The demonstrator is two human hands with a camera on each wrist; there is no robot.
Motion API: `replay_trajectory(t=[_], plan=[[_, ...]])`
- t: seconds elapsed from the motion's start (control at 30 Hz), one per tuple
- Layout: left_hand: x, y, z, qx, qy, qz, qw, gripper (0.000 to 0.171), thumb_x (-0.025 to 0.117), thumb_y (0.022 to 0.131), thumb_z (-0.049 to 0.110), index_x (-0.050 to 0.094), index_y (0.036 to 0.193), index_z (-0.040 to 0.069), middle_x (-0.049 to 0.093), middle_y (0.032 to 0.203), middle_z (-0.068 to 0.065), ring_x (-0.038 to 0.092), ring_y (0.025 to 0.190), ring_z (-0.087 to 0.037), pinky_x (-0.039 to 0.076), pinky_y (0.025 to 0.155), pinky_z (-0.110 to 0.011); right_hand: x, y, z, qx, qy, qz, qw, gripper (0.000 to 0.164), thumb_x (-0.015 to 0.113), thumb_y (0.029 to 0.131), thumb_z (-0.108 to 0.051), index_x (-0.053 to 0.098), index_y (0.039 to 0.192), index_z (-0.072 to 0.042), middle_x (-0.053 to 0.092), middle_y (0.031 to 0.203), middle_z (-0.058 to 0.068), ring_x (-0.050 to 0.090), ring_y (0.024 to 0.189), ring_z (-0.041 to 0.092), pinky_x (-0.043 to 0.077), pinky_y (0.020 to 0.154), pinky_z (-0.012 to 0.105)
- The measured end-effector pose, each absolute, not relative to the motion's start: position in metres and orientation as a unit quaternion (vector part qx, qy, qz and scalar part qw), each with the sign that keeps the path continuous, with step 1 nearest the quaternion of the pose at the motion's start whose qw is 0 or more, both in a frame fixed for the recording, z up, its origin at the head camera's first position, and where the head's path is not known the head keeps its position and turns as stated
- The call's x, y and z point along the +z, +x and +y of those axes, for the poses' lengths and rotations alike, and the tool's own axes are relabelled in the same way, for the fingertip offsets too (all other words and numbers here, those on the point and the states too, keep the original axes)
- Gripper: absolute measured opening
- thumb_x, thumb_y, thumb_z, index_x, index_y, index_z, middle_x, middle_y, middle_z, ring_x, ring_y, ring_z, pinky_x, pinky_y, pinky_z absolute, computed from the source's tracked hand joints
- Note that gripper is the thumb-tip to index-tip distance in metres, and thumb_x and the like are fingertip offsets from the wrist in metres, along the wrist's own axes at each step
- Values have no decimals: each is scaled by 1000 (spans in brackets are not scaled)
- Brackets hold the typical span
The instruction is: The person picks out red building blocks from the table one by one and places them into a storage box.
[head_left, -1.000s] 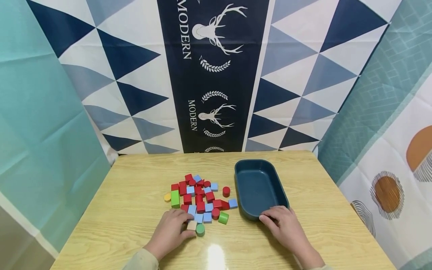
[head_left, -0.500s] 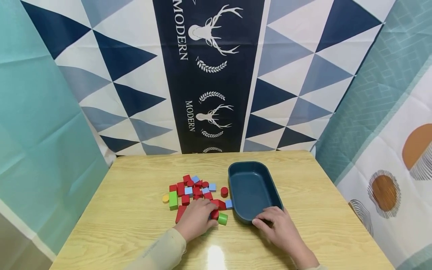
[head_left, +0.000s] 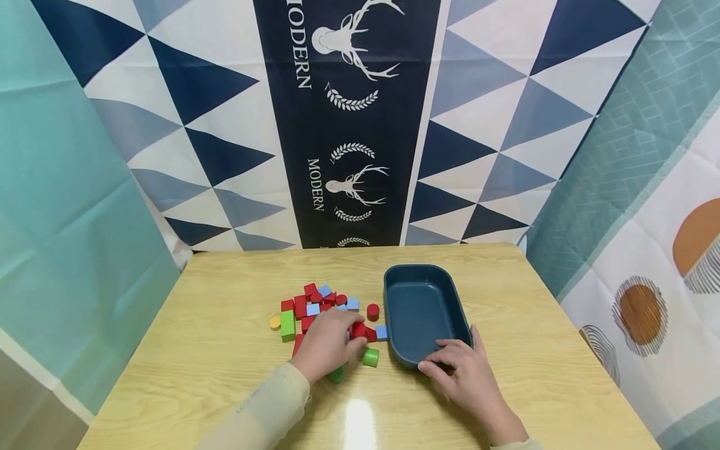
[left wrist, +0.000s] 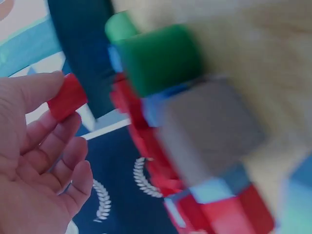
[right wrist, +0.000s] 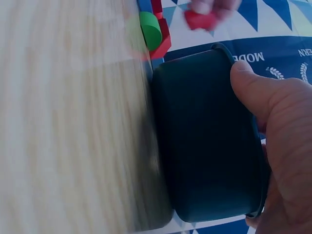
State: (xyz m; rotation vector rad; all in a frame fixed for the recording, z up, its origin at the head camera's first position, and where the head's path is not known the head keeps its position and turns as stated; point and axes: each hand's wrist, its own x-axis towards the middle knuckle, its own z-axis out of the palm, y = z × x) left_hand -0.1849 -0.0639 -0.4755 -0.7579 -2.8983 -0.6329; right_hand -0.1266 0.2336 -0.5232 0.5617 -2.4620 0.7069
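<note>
My left hand (head_left: 328, 342) pinches a red cylinder block (left wrist: 70, 97) between thumb and fingertips, raised above a cluster of wooden blocks. Its other fingers are loosely bent, as the left wrist view shows. Below and beside it lie a dark green cylinder (left wrist: 163, 58), a pale cube (left wrist: 212, 129) and several red and blue blocks; the hand hides part of the cluster in the head view. My right hand (head_left: 458, 375) grips the near rim of a dark blue plastic bin (right wrist: 207, 136), thumb on the rim. Inside the bin no blocks show.
A light green cylinder (head_left: 370, 357) lies between cluster and bin. A blue block (head_left: 381, 332) sits close to the bin's left wall, with a red cylinder (head_left: 373, 312) behind it. At the cluster's left are a green block (head_left: 287, 325) and a yellow disc (head_left: 274, 322).
My left hand has moved right from beside the pale cube and picked up the red cylinder from near the light green one. My right hand stays at the bin's near rim.
</note>
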Motion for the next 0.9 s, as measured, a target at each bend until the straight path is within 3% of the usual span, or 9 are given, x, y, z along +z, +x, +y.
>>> replay_trajectory(t=[0.13,0.27,0.37,0.43,0.57,0.7,0.9], plan=[[-460,-191,-49,-248,-250,-936,28,46,81,96,36,71,137,17,76,130,-1,67,118,-22,58,105,-43,-524,-127,236,252,230,-900,272,14,94,78,-25,82,82,-30,77,83,-19,78,97,18,20,134,51],[-456,-195,-26,-241,-285,-928,21,45,80,97,35,71,137,17,75,132,0,68,120,-20,58,105,-38,-525,-130,238,247,263,-886,291,17,94,76,-24,80,82,-31,73,81,-23,71,81,3,40,116,36],[-459,-197,-9,-215,-306,-927,19,42,79,98,36,72,134,17,76,128,1,66,114,-18,58,101,-34,-525,-130,239,245,279,-877,304,18,94,76,-25,78,83,-32,72,80,-24,65,74,-2,44,95,34],[-463,-199,0,-196,-317,-928,17,40,79,98,37,73,132,17,76,122,2,64,106,-16,57,95,-31,-526,-129,239,247,282,-874,309,18,94,77,-26,78,83,-33,72,80,-25,65,74,-2,42,90,32],[-471,-200,6,-175,-327,-929,14,35,77,99,38,75,128,17,77,119,2,64,103,-15,56,95,-30,-526,-130,236,247,286,-869,318,16,92,78,-27,79,85,-31,74,81,-22,65,73,-1,42,88,33],[-471,-196,-10,-204,-311,-928,7,34,74,102,36,74,130,17,75,128,1,66,117,-17,56,107,-36,-527,-131,234,243,290,-867,323,15,92,79,-27,79,86,-30,75,81,-20,65,73,0,44,87,35],[-472,-206,-56,-265,-235,-935,0,35,74,102,31,73,132,15,72,133,-4,64,128,-24,57,109,-44,-528,-130,236,253,277,-873,311,21,94,74,-21,80,86,-32,73,81,-24,64,74,-2,40,89,31]])
